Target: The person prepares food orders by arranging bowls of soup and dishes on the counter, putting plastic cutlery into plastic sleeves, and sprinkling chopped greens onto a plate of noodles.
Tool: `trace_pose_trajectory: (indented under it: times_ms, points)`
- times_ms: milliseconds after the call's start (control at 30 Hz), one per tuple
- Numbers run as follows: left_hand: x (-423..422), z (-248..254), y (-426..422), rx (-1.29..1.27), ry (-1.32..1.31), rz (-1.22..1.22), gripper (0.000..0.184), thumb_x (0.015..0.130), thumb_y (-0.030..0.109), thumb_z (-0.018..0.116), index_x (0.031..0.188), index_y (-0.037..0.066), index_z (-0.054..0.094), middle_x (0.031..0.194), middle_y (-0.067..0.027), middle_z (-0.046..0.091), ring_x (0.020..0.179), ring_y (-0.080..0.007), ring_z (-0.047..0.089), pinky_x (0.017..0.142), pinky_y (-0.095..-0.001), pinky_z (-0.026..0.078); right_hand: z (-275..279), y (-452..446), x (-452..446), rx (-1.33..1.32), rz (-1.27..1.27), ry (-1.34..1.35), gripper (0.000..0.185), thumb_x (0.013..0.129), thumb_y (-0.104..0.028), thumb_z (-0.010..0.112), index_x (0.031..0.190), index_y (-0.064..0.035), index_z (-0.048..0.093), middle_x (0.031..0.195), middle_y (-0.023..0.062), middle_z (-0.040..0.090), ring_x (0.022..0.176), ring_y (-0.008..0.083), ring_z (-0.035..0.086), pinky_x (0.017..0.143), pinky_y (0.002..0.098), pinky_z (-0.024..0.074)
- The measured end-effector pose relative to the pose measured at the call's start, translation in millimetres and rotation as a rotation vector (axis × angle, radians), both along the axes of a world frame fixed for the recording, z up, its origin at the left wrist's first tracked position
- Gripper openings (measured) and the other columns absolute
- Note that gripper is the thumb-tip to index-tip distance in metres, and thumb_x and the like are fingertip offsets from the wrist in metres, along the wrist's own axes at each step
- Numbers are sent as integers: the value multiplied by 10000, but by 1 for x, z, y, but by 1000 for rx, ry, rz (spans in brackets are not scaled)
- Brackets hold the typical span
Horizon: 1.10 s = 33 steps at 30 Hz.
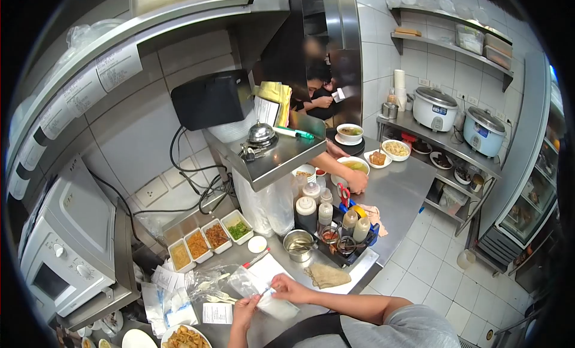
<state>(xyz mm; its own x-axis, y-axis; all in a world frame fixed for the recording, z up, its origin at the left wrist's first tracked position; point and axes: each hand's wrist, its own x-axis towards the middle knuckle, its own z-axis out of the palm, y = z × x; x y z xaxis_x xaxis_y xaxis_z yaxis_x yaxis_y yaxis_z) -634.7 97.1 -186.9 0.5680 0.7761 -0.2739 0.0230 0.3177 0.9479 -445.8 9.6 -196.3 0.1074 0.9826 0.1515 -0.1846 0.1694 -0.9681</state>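
Both of my hands are at a clear plastic bag (pixel 279 307) over the steel counter. My left hand (pixel 244 309) pinches the bag's edge at its lower left. My right hand (pixel 291 288) is closed on the bag's upper part, its fingertips close to the left ones. White paper with a red pen (pixel 256 257) lies just behind the bag. Plastic cutlery (pixel 219 296) and a printed slip (pixel 217 313) lie to the left. A steel pot (pixel 298 245) and a beige cloth (pixel 326 275) are beyond my right hand.
Topping trays (pixel 197 245) line the back left, near a microwave (pixel 75 246). Sauce bottles (pixel 325 212) and red scissors (pixel 343 194) stand right of centre. Across the counter, a person's hand (pixel 357 181) touches a soup bowl (pixel 352 164). A steel shelf (pixel 281 162) overhangs the counter.
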Motion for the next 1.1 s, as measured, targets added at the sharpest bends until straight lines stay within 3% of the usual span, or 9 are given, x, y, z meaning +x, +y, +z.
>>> trace_pose_trajectory:
  times_ms: [167, 267, 367, 433, 567, 667, 900, 1000, 1100]
  points:
    - [5, 23, -7, 189, 248, -123, 259, 842, 248, 622, 859, -4, 679, 715, 21, 605, 635, -42, 480, 568, -209, 396, 10, 16, 17, -174, 94, -303, 288, 829, -165, 640, 1075, -33, 570, 857, 24, 622, 785, 56, 535, 678, 233, 444]
    - [9, 46, -14, 328, 265, -151, 314, 864, 286, 589, 888, -16, 669, 736, 22, 605, 701, -55, 501, 621, -237, 426, 10, 22, 20, -175, 32, -341, 97, 820, -126, 635, 834, -35, 664, 778, -12, 646, 716, 41, 538, 657, 230, 445]
    - [5, 27, -8, 395, 251, -165, 263, 874, 237, 576, 925, -7, 660, 756, 8, 593, 714, -53, 496, 635, -223, 416, 14, 18, 19, -213, 23, -189, 103, 827, -114, 625, 846, -19, 660, 735, -16, 629, 675, 33, 525, 621, 202, 431]
    - [10, 22, -13, 391, -68, -80, 136, 848, 88, 593, 872, -33, 650, 894, -13, 563, 781, -86, 523, 684, -235, 424, 23, 12, 19, -262, 52, -130, 67, 829, -76, 607, 822, -24, 649, 732, -30, 611, 653, 32, 507, 604, 191, 406]
    - [6, 6, -10, 273, -173, -47, 91, 827, -53, 555, 785, -9, 622, 825, -3, 518, 762, -65, 500, 708, -198, 408, 25, 11, 21, -228, 42, -137, 100, 816, 13, 550, 760, -20, 626, 749, -19, 597, 695, 56, 513, 651, 201, 396]
    - [3, -2, -8, 372, -171, -64, 112, 813, -63, 551, 745, 4, 610, 846, -10, 522, 778, -76, 498, 713, -197, 403, 31, 11, 22, -190, 70, -230, 161, 782, 76, 494, 731, -15, 617, 771, 5, 567, 749, 80, 509, 694, 207, 389]
    - [3, -9, -8, 473, -117, -40, 219, 790, -104, 465, 637, 10, 572, 930, -47, 550, 849, -111, 519, 769, -203, 394, 30, 7, 28, 91, 162, -502, 163, 742, 28, 517, 795, -31, 659, 861, 28, 487, 762, 128, 486, 699, 236, 387]
    - [1, -17, -8, 511, -104, -77, 195, 812, -73, 456, 688, 20, 574, 950, -49, 551, 842, -116, 525, 763, -215, 405, 37, 0, 22, -22, 178, -541, 157, 737, 21, 535, 818, -27, 662, 869, 30, 474, 764, 124, 485, 682, 235, 389]
    - [-3, -14, -14, -251, -413, -122, 148, 827, -34, 466, 810, 36, 596, 927, -53, 558, 828, -124, 532, 754, -231, 419, 30, -3, 21, 34, 121, -550, 167, 717, 15, 559, 830, -35, 670, 818, 31, 477, 726, 111, 506, 577, 233, 408]
